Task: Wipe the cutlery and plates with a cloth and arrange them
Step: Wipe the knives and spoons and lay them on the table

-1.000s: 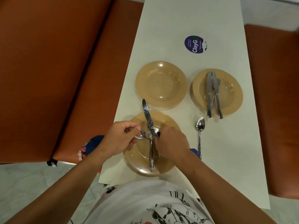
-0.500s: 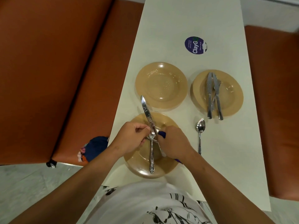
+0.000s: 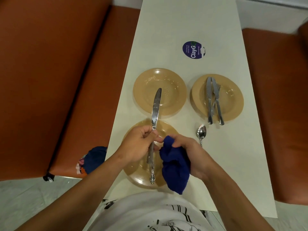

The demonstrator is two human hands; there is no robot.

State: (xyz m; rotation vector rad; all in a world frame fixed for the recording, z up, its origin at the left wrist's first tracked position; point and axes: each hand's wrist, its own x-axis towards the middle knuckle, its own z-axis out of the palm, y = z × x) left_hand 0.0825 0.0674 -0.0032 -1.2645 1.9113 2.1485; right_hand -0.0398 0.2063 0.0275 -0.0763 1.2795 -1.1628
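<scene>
My left hand (image 3: 139, 145) grips a silver knife (image 3: 155, 107) by its handle, blade pointing away over the middle tan plate (image 3: 176, 87). My right hand (image 3: 188, 150) is closed on a bunched blue cloth (image 3: 175, 165) just right of the knife handle. Below both hands lies the near tan plate (image 3: 141, 179) with an ornate-handled utensil (image 3: 152, 174) resting on it. A second tan plate (image 3: 233, 97) at the right carries two knives and a fork (image 3: 214, 100). A spoon (image 3: 201, 133) lies on the table beside my right hand.
The narrow white table (image 3: 183, 22) has a round purple sticker (image 3: 193, 50) further back. Orange bench seats (image 3: 41, 80) run along both sides. A dark blue patterned bundle (image 3: 93, 160) sits on the left bench near the table edge.
My left hand lifted the knife off the near plate and swung its blade over the middle plate. My right hand drew back with the blue cloth, which now shows fully.
</scene>
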